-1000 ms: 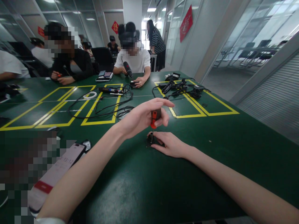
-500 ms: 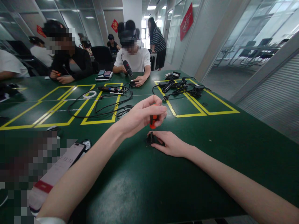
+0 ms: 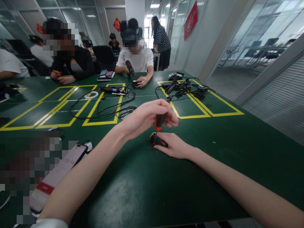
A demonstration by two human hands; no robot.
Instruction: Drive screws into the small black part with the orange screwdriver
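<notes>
My left hand [image 3: 152, 114] is on a screwdriver [image 3: 161, 120] with a black and orange handle. Its palm and thumb rest at the handle's top while the other fingers curve loosely along the far side. The thin shaft points down, leaning slightly, into a small black round part [image 3: 152, 143] on the green table. My right hand [image 3: 174, 145] lies low on the tabletop, thumb and fingers closed around this part's right side. Fingers hide some of the part, so its exact kind and the screwdriver tip cannot be made out.
The green table [image 3: 133, 190] bears yellow tape outlines. Black cables and adapters [image 3: 182, 88] lie at the back right. An electric screwdriver [image 3: 110, 90] with a looped cord is left of centre. A phone [image 3: 59, 177] sits near my left forearm. Across the table, a person [image 3: 140, 63] holds a power tool.
My left hand's fingers have swung right and loosened, and the handle has turned from its orange to its black side. The screwdriver leans a little more to the right. My right hand stays in place.
</notes>
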